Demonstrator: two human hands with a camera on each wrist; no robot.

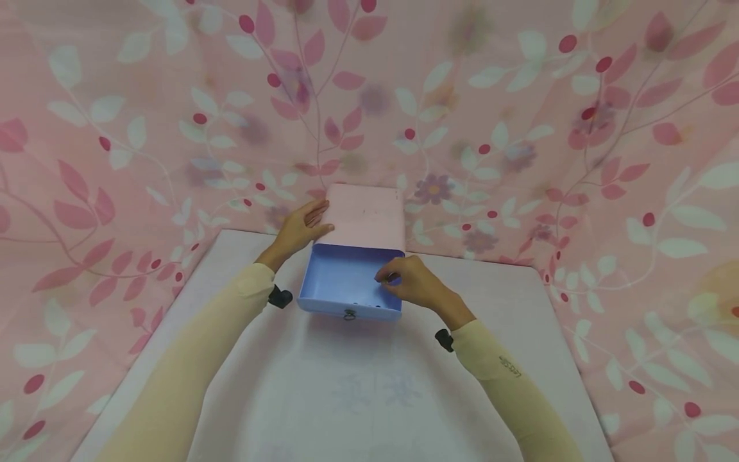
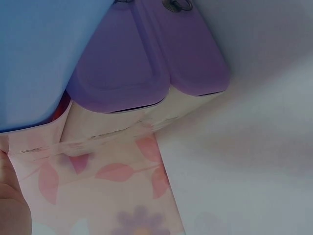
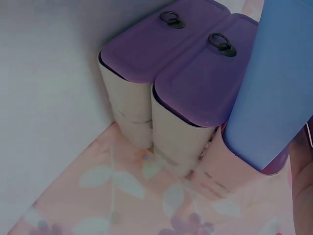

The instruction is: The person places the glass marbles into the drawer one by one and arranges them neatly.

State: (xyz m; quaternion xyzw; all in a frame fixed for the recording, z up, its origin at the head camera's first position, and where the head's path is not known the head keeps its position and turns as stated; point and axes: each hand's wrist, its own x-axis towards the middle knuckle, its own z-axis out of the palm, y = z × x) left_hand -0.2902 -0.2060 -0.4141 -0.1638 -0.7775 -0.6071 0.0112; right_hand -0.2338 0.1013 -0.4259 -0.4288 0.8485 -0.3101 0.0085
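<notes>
A small drawer cabinet with a pink top point(image 1: 364, 215) stands at the table's back edge. Its upper drawer point(image 1: 329, 279), light blue with a ring pull point(image 1: 349, 315), is pulled out. My left hand point(image 1: 296, 230) touches the cabinet's left side, fingers and thumb reaching its edge. Over the drawer's right side, my right hand point(image 1: 414, 281) pinches a small dark thing point(image 1: 393, 278) between thumb and fingers; I cannot tell its kind. A few dark specks point(image 1: 378, 306) lie inside the drawer's front edge. In the right wrist view two purple drawers point(image 3: 195, 88) sit closed below the blue one.
The white-covered table point(image 1: 346, 398) extends in front of the cabinet. Pink floral cloth point(image 1: 369, 96) hangs behind it and along both sides. Dark wrist cameras point(image 1: 280, 297) sit on both cream sleeves point(image 1: 496, 359).
</notes>
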